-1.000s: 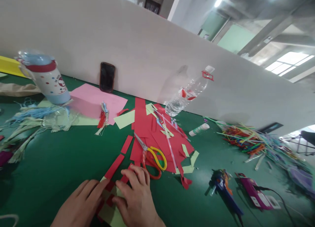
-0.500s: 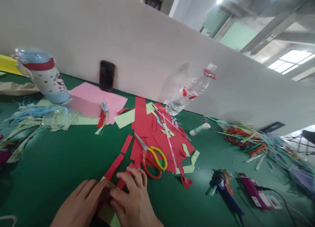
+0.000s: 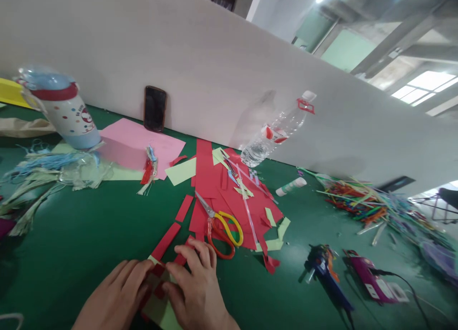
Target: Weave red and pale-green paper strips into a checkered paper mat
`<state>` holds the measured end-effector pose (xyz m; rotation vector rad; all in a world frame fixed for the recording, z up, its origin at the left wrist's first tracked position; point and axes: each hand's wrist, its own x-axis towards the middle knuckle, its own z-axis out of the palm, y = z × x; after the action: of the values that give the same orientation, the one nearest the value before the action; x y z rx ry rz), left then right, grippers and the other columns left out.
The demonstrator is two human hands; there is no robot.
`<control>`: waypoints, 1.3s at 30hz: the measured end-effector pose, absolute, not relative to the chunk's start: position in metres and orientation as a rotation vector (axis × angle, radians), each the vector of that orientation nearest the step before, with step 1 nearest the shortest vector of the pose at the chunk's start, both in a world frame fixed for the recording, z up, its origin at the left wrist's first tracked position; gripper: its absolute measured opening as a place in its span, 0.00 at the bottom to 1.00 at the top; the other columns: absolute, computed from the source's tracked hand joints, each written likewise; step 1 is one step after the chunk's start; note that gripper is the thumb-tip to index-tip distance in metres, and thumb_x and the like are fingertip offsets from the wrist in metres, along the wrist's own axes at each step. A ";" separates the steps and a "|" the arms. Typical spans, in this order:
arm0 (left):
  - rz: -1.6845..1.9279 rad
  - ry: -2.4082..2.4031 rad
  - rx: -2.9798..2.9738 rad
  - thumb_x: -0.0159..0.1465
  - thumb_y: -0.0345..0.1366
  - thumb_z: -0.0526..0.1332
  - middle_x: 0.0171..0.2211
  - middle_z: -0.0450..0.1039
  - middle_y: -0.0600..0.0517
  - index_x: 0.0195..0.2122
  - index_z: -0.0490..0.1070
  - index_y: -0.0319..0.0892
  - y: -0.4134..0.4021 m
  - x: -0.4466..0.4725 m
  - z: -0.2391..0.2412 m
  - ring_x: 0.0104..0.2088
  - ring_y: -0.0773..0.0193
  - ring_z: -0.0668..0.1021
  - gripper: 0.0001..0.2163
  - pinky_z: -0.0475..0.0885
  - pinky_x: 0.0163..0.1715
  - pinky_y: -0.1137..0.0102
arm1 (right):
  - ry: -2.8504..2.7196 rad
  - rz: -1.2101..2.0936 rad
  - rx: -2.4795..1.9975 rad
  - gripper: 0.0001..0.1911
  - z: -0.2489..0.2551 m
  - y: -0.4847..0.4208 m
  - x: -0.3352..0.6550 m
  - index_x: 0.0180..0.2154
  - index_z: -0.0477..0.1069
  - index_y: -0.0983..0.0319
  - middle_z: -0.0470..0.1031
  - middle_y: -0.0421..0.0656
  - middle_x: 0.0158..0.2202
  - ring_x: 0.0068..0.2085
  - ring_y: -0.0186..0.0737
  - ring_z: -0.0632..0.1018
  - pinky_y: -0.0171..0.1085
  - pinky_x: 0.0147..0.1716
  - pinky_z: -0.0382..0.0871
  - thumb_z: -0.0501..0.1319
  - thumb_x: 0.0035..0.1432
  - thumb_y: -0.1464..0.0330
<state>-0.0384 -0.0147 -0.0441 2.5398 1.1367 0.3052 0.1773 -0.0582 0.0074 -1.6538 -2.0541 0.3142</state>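
Observation:
At the bottom edge, my left hand (image 3: pixel 114 299) and my right hand (image 3: pixel 198 292) press down on a small woven piece of red and pale green paper strips (image 3: pixel 157 284) lying on the green table (image 3: pixel 89 234). Both hands have their fingers bent onto the paper, with the fingertips nearly meeting over it. A loose red strip (image 3: pixel 165 241) runs up and away from the piece. Scissors with yellow and red handles (image 3: pixel 220 225) lie just beyond my right hand on a heap of red paper (image 3: pixel 214 187).
A pink sheet (image 3: pixel 138 144), a dotted mug (image 3: pixel 66 110), a phone (image 3: pixel 155 108) leaning on the white wall and a plastic bottle (image 3: pixel 275 134) stand further back. A glue stick (image 3: pixel 291 187), coloured sticks (image 3: pixel 365 203) and glue guns (image 3: pixel 324 270) lie at the right.
My fingers shifted slightly over the woven piece, my right fingertips sliding a little along the strips. Nothing else on the table moved.

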 end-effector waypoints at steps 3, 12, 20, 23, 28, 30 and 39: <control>0.348 1.142 2.552 0.59 0.25 0.53 0.43 0.79 0.52 0.48 0.71 0.48 -0.014 -0.038 -0.042 0.41 0.58 0.80 0.19 0.74 0.43 0.65 | -2.019 0.322 -1.635 0.08 0.005 -0.057 0.174 0.43 0.73 0.52 0.71 0.41 0.54 0.57 0.52 0.64 0.54 0.56 0.56 0.60 0.63 0.60; 0.404 1.157 2.507 0.63 0.27 0.52 0.41 0.79 0.52 0.46 0.71 0.48 -0.013 -0.037 -0.040 0.39 0.60 0.80 0.14 0.74 0.41 0.68 | -1.908 0.249 -1.696 0.04 0.000 -0.047 0.160 0.32 0.71 0.57 0.73 0.38 0.50 0.55 0.49 0.66 0.54 0.57 0.53 0.61 0.62 0.66; 0.207 1.097 2.404 0.64 0.32 0.56 0.45 0.79 0.53 0.48 0.74 0.50 -0.009 -0.038 -0.024 0.43 0.58 0.80 0.13 0.75 0.46 0.65 | -1.907 0.156 -1.723 0.04 -0.005 -0.043 0.154 0.31 0.70 0.58 0.75 0.38 0.48 0.55 0.47 0.67 0.52 0.58 0.54 0.63 0.57 0.71; -0.011 1.077 2.252 0.59 0.39 0.64 0.50 0.77 0.48 0.53 0.73 0.47 -0.004 -0.034 -0.001 0.50 0.53 0.77 0.20 0.73 0.51 0.61 | -1.895 0.168 -1.724 0.04 -0.009 -0.043 0.154 0.31 0.69 0.58 0.75 0.37 0.48 0.55 0.46 0.67 0.52 0.58 0.53 0.64 0.57 0.71; -0.242 1.071 2.114 0.52 0.35 0.67 0.56 0.73 0.45 0.56 0.72 0.45 0.001 -0.029 0.022 0.57 0.48 0.73 0.27 0.67 0.58 0.55 | -1.859 0.162 -1.718 0.06 -0.010 -0.043 0.153 0.29 0.68 0.58 0.75 0.36 0.47 0.54 0.45 0.68 0.51 0.58 0.52 0.64 0.57 0.70; -0.244 1.063 2.109 0.55 0.36 0.65 0.56 0.73 0.45 0.56 0.72 0.45 0.000 -0.029 0.020 0.57 0.48 0.72 0.25 0.67 0.58 0.54 | -1.853 0.170 -1.715 0.07 -0.009 -0.042 0.154 0.29 0.67 0.58 0.75 0.36 0.47 0.53 0.46 0.69 0.51 0.57 0.52 0.65 0.57 0.70; -0.193 1.039 2.177 0.58 0.40 0.65 0.55 0.74 0.45 0.55 0.73 0.45 0.001 -0.030 0.012 0.55 0.48 0.74 0.22 0.70 0.56 0.53 | -1.841 0.200 -1.712 0.07 -0.009 -0.043 0.153 0.30 0.66 0.58 0.75 0.36 0.48 0.54 0.47 0.69 0.52 0.57 0.53 0.63 0.58 0.69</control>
<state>-0.0303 0.0008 0.0121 2.1772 1.0394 -0.1933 0.1529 -0.0430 -0.0088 -1.7124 -1.8408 0.2003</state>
